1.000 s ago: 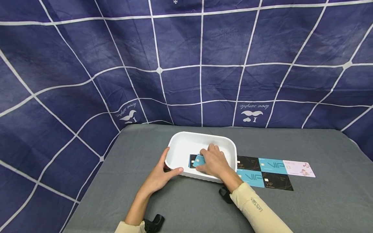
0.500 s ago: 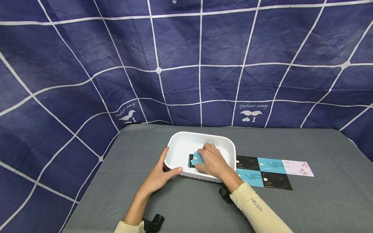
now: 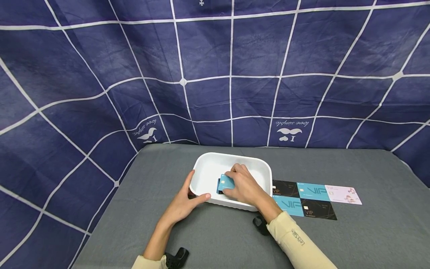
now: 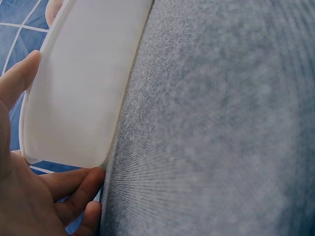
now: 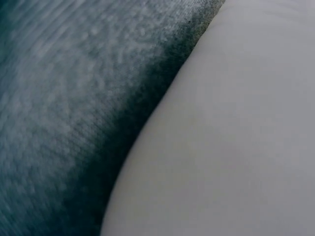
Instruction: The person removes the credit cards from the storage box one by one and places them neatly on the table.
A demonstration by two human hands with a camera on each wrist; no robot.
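Observation:
A white plastic tray stands on the grey cloth. My left hand holds its left end, the thumb along the near side and the fingers round the corner. The left wrist view shows that hand's thumb and fingers against the tray's outer wall. Inside the tray, my right hand pinches a light blue card by its right part. Beneath it the edge of a black card shows, with a sliver of blue at its left. The right wrist view holds only the tray's wall and cloth.
Right of the tray several cards lie edge to edge in two rows: black and blue ones and a pink card. A blue curtain with white lines hangs behind the grey cloth.
My right hand has shifted slightly left with the blue card, which now covers more of the black card under it and lies straighter. My left hand stays on the tray.

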